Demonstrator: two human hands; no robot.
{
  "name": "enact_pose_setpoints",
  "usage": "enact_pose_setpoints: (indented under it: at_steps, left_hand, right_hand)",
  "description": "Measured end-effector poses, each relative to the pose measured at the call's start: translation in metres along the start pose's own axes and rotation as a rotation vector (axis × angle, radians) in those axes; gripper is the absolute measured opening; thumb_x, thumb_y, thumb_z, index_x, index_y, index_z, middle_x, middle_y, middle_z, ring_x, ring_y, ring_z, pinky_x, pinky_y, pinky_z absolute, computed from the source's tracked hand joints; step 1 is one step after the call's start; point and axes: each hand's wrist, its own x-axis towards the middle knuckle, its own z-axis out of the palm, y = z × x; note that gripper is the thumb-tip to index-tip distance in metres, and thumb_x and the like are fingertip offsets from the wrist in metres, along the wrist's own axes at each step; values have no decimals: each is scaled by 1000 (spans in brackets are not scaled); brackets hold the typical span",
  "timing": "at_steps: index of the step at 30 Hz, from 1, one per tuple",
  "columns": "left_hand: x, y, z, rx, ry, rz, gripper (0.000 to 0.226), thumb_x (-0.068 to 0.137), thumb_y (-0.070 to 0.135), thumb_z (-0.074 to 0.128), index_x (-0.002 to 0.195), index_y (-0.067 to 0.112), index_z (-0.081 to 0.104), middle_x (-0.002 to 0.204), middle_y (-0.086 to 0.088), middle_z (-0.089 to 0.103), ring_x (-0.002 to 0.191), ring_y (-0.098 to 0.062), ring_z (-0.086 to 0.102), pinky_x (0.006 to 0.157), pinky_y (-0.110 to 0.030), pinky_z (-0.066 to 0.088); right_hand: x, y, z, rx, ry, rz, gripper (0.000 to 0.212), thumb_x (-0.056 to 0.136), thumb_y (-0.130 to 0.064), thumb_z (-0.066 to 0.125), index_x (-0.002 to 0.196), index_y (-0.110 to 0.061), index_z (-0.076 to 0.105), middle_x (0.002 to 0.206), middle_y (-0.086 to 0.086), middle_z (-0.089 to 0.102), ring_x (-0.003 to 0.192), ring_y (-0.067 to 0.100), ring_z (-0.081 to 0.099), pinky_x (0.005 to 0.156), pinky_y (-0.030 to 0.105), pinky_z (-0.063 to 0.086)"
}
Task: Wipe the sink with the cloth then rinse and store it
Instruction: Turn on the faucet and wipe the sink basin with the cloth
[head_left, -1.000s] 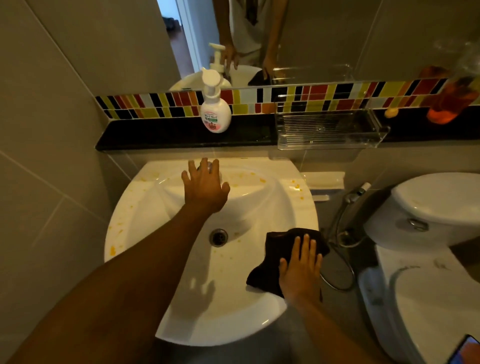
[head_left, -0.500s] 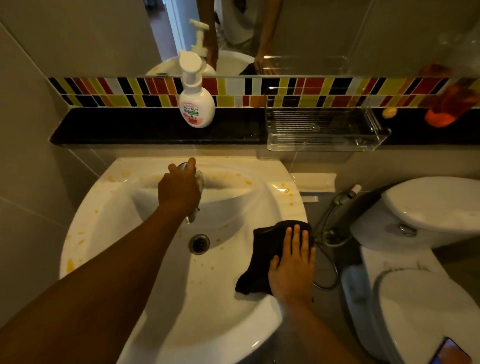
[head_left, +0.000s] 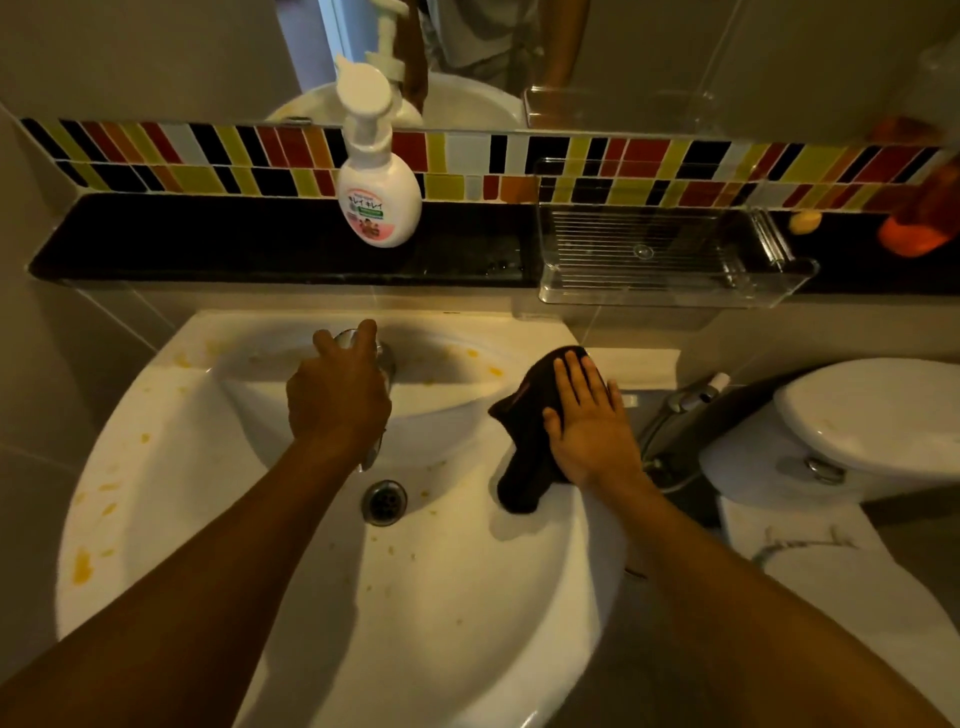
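The white sink (head_left: 156, 467) carries yellow-orange specks on its rim and bowl, with a metal drain (head_left: 384, 501) in the middle. My left hand (head_left: 337, 395) is closed over the chrome faucet (head_left: 387, 361) at the back of the bowl. My right hand (head_left: 589, 426) lies flat, fingers spread, pressing a dark cloth (head_left: 524, 457) onto the sink's right rim. Part of the cloth hangs down into the bowl.
A white pump soap bottle (head_left: 379, 202) and a clear plastic tray (head_left: 670, 260) stand on the black ledge (head_left: 208, 244) behind the sink. An orange bottle (head_left: 922, 218) is at far right. A toilet (head_left: 872, 415) and a spray hose (head_left: 685, 402) sit to the right.
My left hand has closed around the faucet. My right hand has slid the cloth along the right rim toward the back of the sink.
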Motion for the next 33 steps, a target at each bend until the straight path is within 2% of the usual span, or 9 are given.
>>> enact_pose_setpoints:
  at_steps: [5,11,14,18,21,25,28,33]
  left_hand:
    - [1,1,1,1,-15,-6,60,89,25,63,142,24,36,132,-22,44,98,-43,59,78,-46,54]
    - [0,6,-4,6,10,-7,54,88,26,63,138,23,41,124,-20,49,98,-41,58,78,-45,52]
    - [-1,7,-4,18,8,-16,53,86,25,67,134,21,43,123,-21,51,100,-40,58,82,-45,51]
    - [-2,8,-3,22,19,-45,50,83,26,70,127,20,47,121,-21,53,100,-40,58,81,-46,50]
    - [-3,10,-4,20,31,-40,47,83,26,69,125,20,48,120,-21,53,99,-41,58,80,-46,50]
    - [-7,10,-7,18,19,-45,49,85,25,67,129,19,47,122,-23,52,102,-43,57,84,-47,50]
    - [-8,11,-9,-1,15,-38,49,85,25,68,130,19,47,122,-23,52,103,-43,57,85,-47,50]
    - [-6,10,-5,-12,16,-28,54,82,24,72,130,19,47,122,-21,53,100,-40,59,83,-46,51]
  right_hand:
    - [46,-3,-7,-33,-17,-70,62,98,-44,22,151,-25,-2,161,-5,-3,147,13,-9,120,40,-3]
    - [46,-5,-1,23,3,11,61,98,-46,21,151,-23,2,162,-2,0,148,16,-4,121,38,2]
    - [2,-1,4,83,33,53,62,99,-42,24,152,-18,3,162,3,2,149,19,-2,121,40,6]
    - [-90,-9,18,289,107,217,60,98,-34,31,152,-17,10,161,2,6,148,22,0,119,45,18]
    - [-168,-42,37,372,152,259,59,96,-39,20,151,-17,14,160,0,9,148,19,-1,120,43,10]
    - [-232,-76,57,445,135,320,60,94,-46,12,149,-21,7,158,-8,1,148,15,-8,119,42,13]
    - [-221,-72,54,418,133,316,62,93,-45,10,149,-20,6,159,-5,1,148,17,-9,118,39,8]
    - [-145,-35,34,166,114,266,60,96,-37,17,151,-15,10,160,6,10,148,24,-1,120,47,6]
